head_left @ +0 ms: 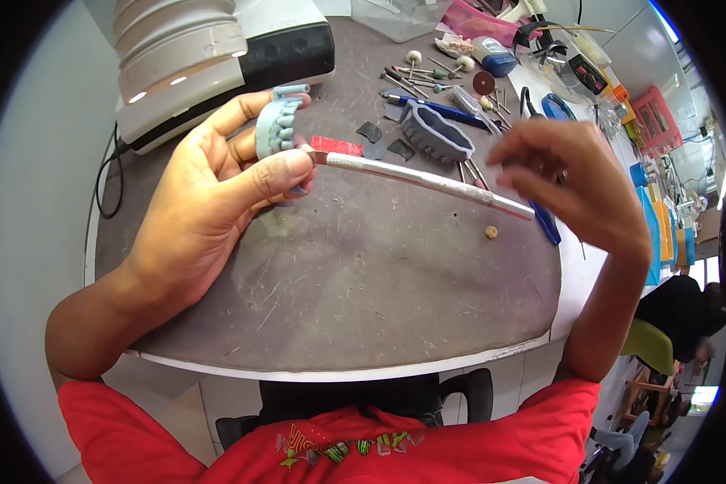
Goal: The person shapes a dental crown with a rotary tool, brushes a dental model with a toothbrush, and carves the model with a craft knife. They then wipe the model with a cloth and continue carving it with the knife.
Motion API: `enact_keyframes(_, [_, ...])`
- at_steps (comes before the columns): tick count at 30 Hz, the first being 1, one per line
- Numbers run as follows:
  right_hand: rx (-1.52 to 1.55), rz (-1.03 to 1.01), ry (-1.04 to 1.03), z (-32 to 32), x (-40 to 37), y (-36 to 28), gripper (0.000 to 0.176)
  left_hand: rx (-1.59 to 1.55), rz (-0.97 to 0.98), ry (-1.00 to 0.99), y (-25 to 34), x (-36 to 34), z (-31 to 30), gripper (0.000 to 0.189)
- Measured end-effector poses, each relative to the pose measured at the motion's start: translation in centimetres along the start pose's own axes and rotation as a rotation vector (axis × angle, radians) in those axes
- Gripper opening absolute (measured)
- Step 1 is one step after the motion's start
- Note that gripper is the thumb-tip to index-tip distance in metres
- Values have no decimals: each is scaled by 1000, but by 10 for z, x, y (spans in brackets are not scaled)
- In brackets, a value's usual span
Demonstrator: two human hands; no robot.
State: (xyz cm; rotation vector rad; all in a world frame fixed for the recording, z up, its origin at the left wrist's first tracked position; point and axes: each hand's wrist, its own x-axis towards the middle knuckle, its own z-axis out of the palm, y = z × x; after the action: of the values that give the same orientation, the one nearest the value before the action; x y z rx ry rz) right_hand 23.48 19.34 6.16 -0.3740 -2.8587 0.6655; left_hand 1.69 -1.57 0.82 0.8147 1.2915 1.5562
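My left hand [210,173] is closed on a grey-blue dental model [276,127] with a row of teeth facing right, held above the mat. A craft knife with a long silver handle [415,176] reaches rightward from my left thumb tip. Its blade end lies by the thumb; I cannot make out whether the thumb pinches it. My right hand [573,181], smeared by motion, hovers near the handle's right end. Its thumb and fingers look apart, with nothing visible between them. Behind the knife sits a second grey, horseshoe-shaped dental piece [437,133].
On the grey mat [339,282] are a red strip [336,146], dark flat scraps [369,131], a small tan bead [491,232] and several rotary burs [427,77]. A blue pen [440,109] lies behind. A ribbed hose [177,40] and white machine [286,56] stand back left.
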Motion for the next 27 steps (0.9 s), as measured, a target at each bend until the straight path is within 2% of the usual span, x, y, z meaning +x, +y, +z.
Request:
enact_keyframes(1, [-43,21,-157,-4,-5,-2,16,15,11,10,0,0,0,60])
enact_keyframes(4, [-52,58,-283,-9,-11,-12,17,37,21,14,0,1,1,59])
enact_keyframes(8, [-23,13,-242,-1,-12,-7,19,49,25,18,-1,1,2,59])
enact_keyframes(10, [-52,-115,-271,3,-11,-3,18,50,22,17,0,1,1,59])
enact_keyframes(14, [-99,-106,-271,11,-9,-4,15,39,16,19,0,1,2,59])
enact_keyframes(16, [82,-35,-117,14,-6,-6,9,30,13,25,1,1,2,59])
enact_keyframes(17, [79,-42,-119,16,-5,-5,9,21,6,25,1,1,2,59])
enact_keyframes(19, [376,49,-5,21,-4,-2,8,17,13,17,0,1,0,59])
enact_keyframes(21, [477,64,4,24,-2,0,10,17,23,8,0,2,0,58])
enact_keyframes(23, [751,158,31,27,0,1,13,20,15,4,1,2,0,57])
enact_keyframes(25, [794,162,2,26,3,2,17,15,12,2,2,1,0,57])
enact_keyframes(27, [956,262,16,27,4,2,20,21,2,-6,2,1,-1,56])
